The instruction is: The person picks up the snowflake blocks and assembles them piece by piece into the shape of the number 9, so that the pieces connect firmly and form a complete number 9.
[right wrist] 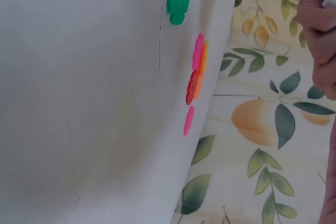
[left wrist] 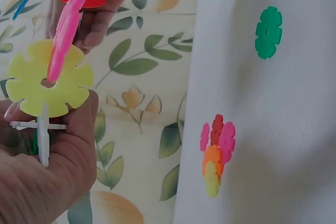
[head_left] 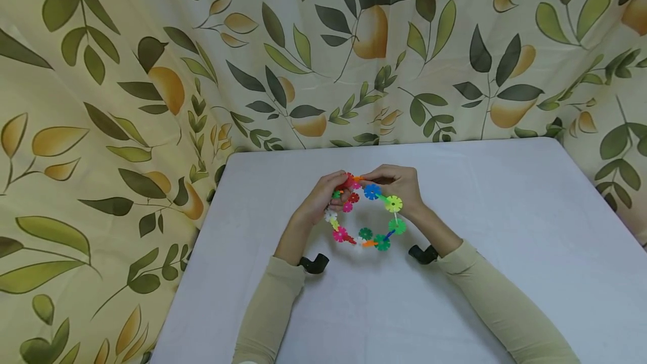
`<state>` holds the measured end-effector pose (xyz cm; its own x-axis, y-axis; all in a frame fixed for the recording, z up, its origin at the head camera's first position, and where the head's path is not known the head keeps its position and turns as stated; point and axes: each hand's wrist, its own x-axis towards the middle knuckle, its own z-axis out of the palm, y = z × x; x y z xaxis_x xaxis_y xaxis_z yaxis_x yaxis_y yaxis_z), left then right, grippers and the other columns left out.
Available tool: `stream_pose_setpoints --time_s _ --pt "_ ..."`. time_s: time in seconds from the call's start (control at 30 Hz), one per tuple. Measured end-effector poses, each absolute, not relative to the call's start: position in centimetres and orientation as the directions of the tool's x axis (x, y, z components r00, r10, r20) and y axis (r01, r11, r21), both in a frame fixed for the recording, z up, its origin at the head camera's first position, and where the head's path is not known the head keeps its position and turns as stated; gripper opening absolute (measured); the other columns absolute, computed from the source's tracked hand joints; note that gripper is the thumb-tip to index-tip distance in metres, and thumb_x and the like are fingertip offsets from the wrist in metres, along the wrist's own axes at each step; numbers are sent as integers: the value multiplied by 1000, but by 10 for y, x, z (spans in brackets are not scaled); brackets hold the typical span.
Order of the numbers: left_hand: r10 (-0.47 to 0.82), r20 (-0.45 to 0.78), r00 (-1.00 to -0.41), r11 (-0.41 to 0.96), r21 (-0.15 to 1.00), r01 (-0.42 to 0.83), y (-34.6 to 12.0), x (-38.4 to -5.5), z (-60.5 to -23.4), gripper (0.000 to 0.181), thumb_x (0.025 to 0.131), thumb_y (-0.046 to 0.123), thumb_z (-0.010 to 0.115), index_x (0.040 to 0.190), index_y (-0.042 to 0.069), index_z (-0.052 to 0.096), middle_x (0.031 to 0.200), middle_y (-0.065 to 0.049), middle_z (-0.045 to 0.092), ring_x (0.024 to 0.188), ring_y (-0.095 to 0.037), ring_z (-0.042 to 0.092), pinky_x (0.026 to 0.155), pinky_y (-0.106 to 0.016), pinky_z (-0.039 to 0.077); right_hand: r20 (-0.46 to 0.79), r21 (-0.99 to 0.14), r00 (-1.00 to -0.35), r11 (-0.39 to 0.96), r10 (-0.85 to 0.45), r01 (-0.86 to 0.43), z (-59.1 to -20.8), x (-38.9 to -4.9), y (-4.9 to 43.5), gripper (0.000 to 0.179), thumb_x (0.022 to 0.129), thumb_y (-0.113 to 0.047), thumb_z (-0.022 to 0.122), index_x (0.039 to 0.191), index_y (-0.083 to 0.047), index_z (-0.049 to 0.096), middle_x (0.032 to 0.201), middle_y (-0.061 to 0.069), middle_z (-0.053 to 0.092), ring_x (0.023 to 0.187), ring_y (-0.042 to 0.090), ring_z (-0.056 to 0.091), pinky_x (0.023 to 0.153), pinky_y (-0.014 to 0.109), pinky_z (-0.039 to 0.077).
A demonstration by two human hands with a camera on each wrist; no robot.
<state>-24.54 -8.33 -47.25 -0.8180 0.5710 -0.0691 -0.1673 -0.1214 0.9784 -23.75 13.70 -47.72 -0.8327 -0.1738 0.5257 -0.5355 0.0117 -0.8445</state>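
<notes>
A ring of interlocked plastic flower discs (head_left: pixel 393 203) in many colours hangs between both hands above the table. My left hand (head_left: pixel 318 195) grips its left upper side, by the pink and green discs. In the left wrist view this hand holds a white disc (left wrist: pixel 43 142) below a yellow disc (left wrist: pixel 31 90), which has a pink disc (left wrist: pixel 65 35) slotted into it. My right hand (head_left: pixel 401 187) pinches the top of the ring near an orange disc (head_left: pixel 358 178); its fingertips are partly hidden. Through the ring, loose green (head_left: pixel 365 233) and red (head_left: pixel 354 198) discs show on the table.
A white-covered table (head_left: pixel 480 212) lies under the hands. Loose pink (left wrist: pixel 227 142), orange (left wrist: pixel 212 156) and yellow (left wrist: pixel 211 179) discs lie clustered on it, with a green disc (left wrist: pixel 268 32) apart from them. A leaf-patterned curtain (head_left: pixel 303 44) hangs behind and at the sides.
</notes>
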Motion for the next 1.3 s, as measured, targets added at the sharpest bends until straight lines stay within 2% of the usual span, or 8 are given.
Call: stream_pose_setpoints --time_s 0.3,0.43,0.53,0.67,0.73,0.93,1.17,1.3 --pt "601 -109 -792 -62 981 -183 -81 -244 -473 32 113 27 36 103 -1 49 69 -1 44 48 -11 31 44 -19 26 463 -876 -862 42 -207 -481 -481 -239 142 12 83 13 80 92 5 80 87 24 75 75 14 73 70 24 61" --pt "610 -120 -784 -52 980 -190 -80 -242 -476 40 113 25 35 109 -14 44 65 0 43 46 -9 29 43 -19 24 429 -890 -872 56 -238 -453 -483 -240 143 11 82 14 80 91 6 80 87 27 74 73 11 73 65 21 59" --pt "620 -116 -776 -60 979 -194 -77 -241 -477 39 113 25 34 107 -12 47 64 1 42 44 -7 29 42 -19 22 413 -894 -871 65 -267 -443 -480 -241 147 11 82 9 83 91 5 81 87 24 75 73 15 75 63 22 59" --pt "629 -98 -771 -83 978 -191 -74 -241 -473 31 113 27 37 100 5 54 65 0 44 44 -8 31 43 -18 24 352 -917 -892 85 -286 -389 -474 -242 154 15 86 -2 84 100 2 81 94 14 79 80 18 77 70 25 61" --pt "626 -82 -776 -102 977 -186 -75 -241 -471 31 113 27 38 99 4 53 65 0 44 44 -8 32 43 -18 25 303 -939 -905 70 -298 -337 -473 -242 155 21 89 -5 82 108 4 78 101 11 79 83 19 78 74 28 62" --pt "567 -44 -823 -174 970 -172 -82 -244 -465 33 112 27 41 93 2 51 63 0 43 44 -7 32 42 -18 26 154 -988 -911 -40 -383 -150 -474 -243 159 26 102 -1 64 123 13 66 116 29 71 85 42 76 71 47 63" --pt "510 -28 -860 -175 975 -136 -90 -247 -462 27 112 27 44 93 9 51 66 0 44 45 -9 33 43 -18 27 6 -1000 -935 -22 -356 2 -470 -241 162 48 110 -34 54 128 9 65 104 28 74 87 34 78 79 45 62" --pt "488 -38 -872 -151 980 -127 -92 -248 -462 26 110 31 51 98 7 52 67 0 43 47 -10 32 43 -18 27 16 -1000 -945 18 -326 -24 -465 -238 161 46 107 -35 61 125 7 67 102 18 77 86 30 79 79 40 63"
